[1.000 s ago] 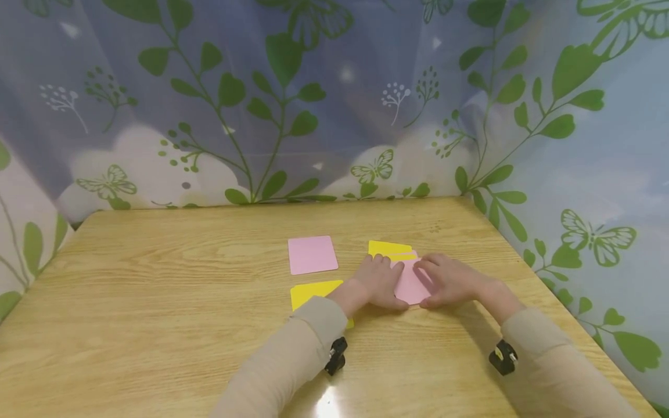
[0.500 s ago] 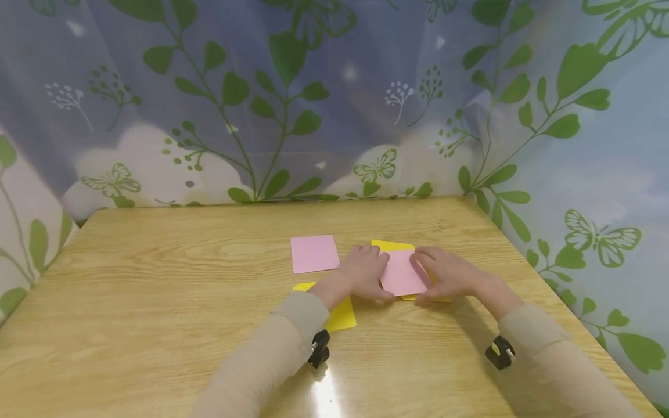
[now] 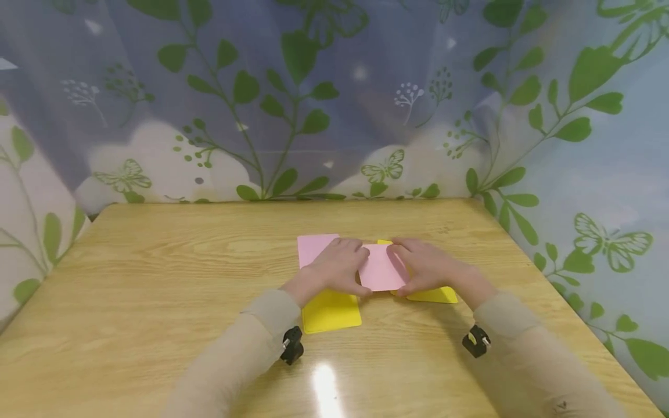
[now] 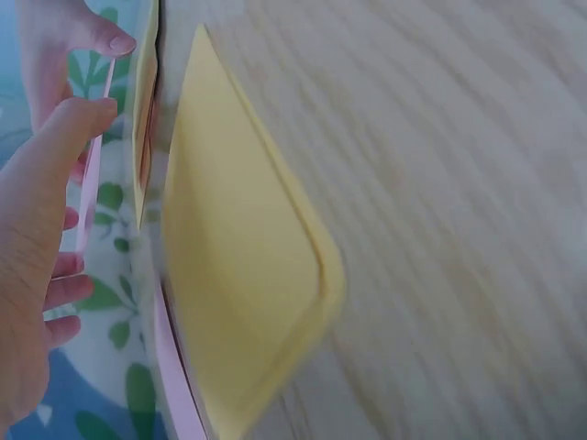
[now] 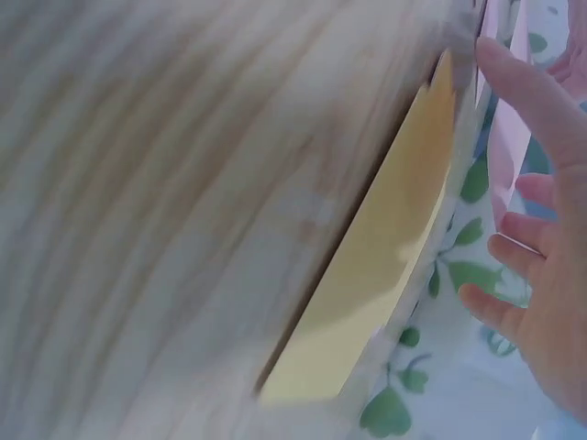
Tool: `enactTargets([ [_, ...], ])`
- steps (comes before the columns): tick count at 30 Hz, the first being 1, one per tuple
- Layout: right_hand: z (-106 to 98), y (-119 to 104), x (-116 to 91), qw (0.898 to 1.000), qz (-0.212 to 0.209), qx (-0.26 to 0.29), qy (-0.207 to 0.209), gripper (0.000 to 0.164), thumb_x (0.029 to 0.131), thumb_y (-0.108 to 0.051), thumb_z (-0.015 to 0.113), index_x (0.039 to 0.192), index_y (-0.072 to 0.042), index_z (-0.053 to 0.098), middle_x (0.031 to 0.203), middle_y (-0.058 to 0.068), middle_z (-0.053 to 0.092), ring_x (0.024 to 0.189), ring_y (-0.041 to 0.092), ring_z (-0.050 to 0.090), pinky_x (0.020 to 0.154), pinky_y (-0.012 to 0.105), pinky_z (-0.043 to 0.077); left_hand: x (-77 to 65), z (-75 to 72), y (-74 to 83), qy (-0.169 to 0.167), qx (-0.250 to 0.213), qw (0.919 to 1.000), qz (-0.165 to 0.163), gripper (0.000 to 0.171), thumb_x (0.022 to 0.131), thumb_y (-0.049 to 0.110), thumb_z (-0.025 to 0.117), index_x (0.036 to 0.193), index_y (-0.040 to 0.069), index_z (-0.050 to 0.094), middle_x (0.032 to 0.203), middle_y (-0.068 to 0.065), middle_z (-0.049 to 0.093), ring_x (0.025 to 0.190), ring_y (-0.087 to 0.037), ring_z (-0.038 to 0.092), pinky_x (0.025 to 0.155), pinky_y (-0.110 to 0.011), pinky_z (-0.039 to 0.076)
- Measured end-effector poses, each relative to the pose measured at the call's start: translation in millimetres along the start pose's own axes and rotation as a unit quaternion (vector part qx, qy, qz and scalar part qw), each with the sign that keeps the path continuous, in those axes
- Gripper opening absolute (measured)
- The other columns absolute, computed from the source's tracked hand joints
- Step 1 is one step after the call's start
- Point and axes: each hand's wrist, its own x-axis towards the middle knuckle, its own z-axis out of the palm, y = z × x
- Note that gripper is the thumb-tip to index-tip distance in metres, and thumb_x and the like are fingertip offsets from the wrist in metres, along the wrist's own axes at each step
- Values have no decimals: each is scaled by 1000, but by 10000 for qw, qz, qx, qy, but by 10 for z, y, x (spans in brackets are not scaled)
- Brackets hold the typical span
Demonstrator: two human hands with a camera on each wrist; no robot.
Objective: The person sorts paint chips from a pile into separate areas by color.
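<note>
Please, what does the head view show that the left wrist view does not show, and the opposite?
Only the head view: the beige sleeves, the black wrist devices, and the broad face of the held pink card.
Only the left wrist view: the far edge of the left-hand yellow card, which the left hand covers in the head view.
Both: left hand, right hand, held pink card, left-hand yellow card, wooden table, leafy backdrop.

Wood-grain desk [image 3: 172,273], bright glare [image 3: 325,383] on it at bottom of head view. Printed hanging [image 3: 360,35] behind desk and along both sides: blue-violet ground, whitish clouds [image 3: 157,151], green leafy stems [image 3: 299,57], outlined butterflies [image 3: 395,165], green and white sprigs [image 3: 408,94].
</note>
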Motion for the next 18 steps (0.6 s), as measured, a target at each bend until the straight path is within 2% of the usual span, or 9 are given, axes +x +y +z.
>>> enactTargets([
  [6,20,-95,218,9999,-74,-154,8,89,69,-54,73,134,-3,41,140,21,36,127,37,35,101,50,31,-158,-28,-165,-43,94,9998,-171,63,72,66,58,107,14,53,118,-6,50,112,-25,45,98,-40,33],
  [9,12,-148,333,9997,-151,-169,101,88,69,-54,73,133,-2,42,139,21,37,126,36,36,102,48,32,-232,-60,-254,-58,128,9995,-278,66,73,67,58,112,13,53,119,-6,49,113,-25,44,98,-42,33],
  [18,-68,-328,640,9992,-342,-65,195,87,70,-52,74,133,-1,43,139,20,37,126,35,37,103,46,31,-406,-88,-532,-24,-102,9983,-573,74,74,64,61,121,8,50,128,-14,46,120,-30,39,102,-46,27],
])
